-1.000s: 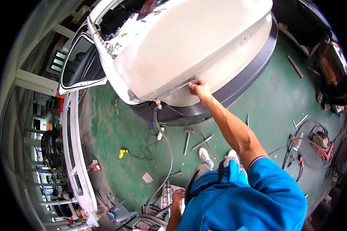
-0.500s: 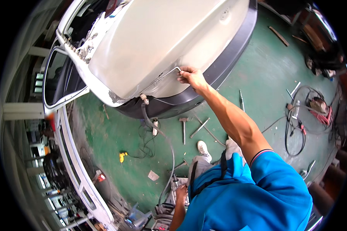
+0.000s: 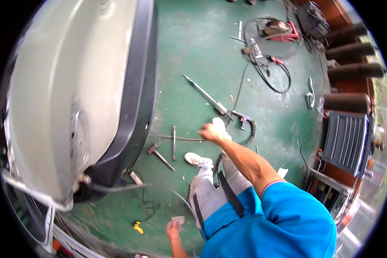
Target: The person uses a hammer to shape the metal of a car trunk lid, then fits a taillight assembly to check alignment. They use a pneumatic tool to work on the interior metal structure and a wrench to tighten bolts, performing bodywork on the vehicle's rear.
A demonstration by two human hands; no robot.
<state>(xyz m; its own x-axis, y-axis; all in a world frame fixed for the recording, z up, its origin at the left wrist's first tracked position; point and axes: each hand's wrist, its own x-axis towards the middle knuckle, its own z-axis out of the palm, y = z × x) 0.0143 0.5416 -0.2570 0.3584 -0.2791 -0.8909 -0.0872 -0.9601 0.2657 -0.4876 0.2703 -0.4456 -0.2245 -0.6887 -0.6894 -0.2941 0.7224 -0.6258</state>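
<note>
Low over the floor, my left hand (image 3: pixel 173 231) overlaps the near edge of a torn, pale flat scrap (image 3: pixel 178 219); whether they touch I cannot tell. Its fingers look bent, but their grip is unclear. My right hand (image 3: pixel 210 131) hangs in front of my shoes, blurred by motion, with no tool visible in it. Beyond it lies a long steel rod (image 3: pixel 205 95) with a coiled, spring-like end. Next to that is a dark pistol-shaped tool (image 3: pixel 244 119) on a thick cable. A hammer (image 3: pixel 161 158) and a thin metal bar (image 3: pixel 174 143) lie left of my right hand.
A bare, beige car panel (image 3: pixel 69 81) with a dark bumper (image 3: pixel 137 90) fills the left. A hose (image 3: pixel 133 187) runs from it toward my legs. A yellow drill (image 3: pixel 138 228) lies on the floor. Looped cables (image 3: pixel 284 89), gas cylinders (image 3: pixel 347 102) and a grey cabinet (image 3: pixel 345 136) stand right.
My view has swung right, away from the car. My right hand has left the panel and the bent metal rod it held there. My left hand is now over the floor near the scrap.
</note>
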